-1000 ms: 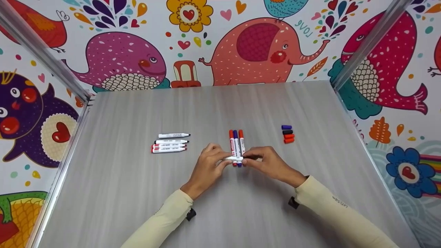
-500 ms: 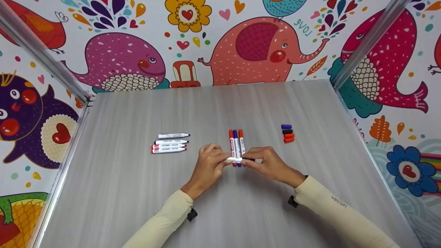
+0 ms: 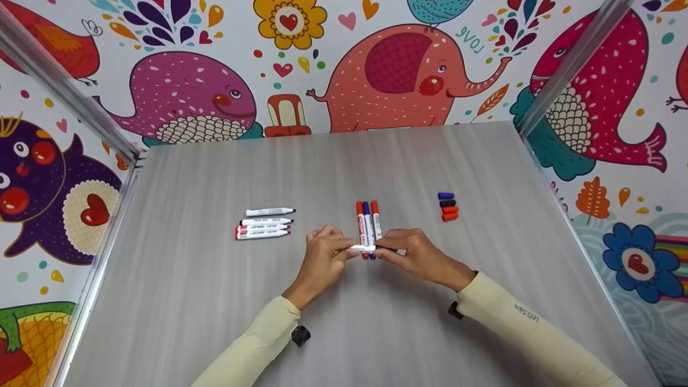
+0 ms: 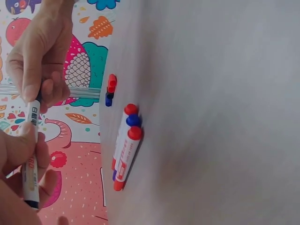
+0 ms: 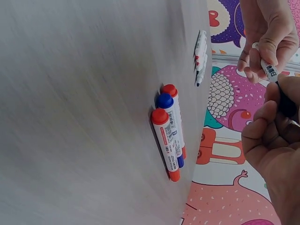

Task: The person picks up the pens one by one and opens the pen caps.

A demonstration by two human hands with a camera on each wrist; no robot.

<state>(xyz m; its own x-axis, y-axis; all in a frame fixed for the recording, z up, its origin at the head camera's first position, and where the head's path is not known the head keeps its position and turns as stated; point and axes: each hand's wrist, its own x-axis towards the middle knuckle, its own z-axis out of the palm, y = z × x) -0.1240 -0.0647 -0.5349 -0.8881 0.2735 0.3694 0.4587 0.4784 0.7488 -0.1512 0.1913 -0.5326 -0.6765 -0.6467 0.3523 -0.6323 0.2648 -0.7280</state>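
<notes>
Between my two hands, above the table, is a white-barrelled marker (image 3: 367,249). My left hand (image 3: 324,262) holds its barrel, which shows a dark end plug (image 4: 33,204) in the left wrist view. My right hand (image 3: 423,259) pinches the black cap (image 5: 286,99) at the marker's other end, and its fingers hide part of the cap. Just behind the held marker, three capped markers lie side by side on the table: a red marker (image 3: 360,220), a blue marker (image 3: 367,220) and another red marker (image 3: 375,219).
To the left lie several uncapped markers (image 3: 263,228), tips pointing right, with black or red tips. Loose caps (image 3: 449,210) in blue, black and red form a short column at right. Patterned wall panels (image 3: 301,80) stand behind and beside the table (image 3: 188,301).
Since a second ago, more of the black cap shows beyond the right fingers. Both hands stay in nearly the same place; the markers and loose caps on the table keep their arrangement.
</notes>
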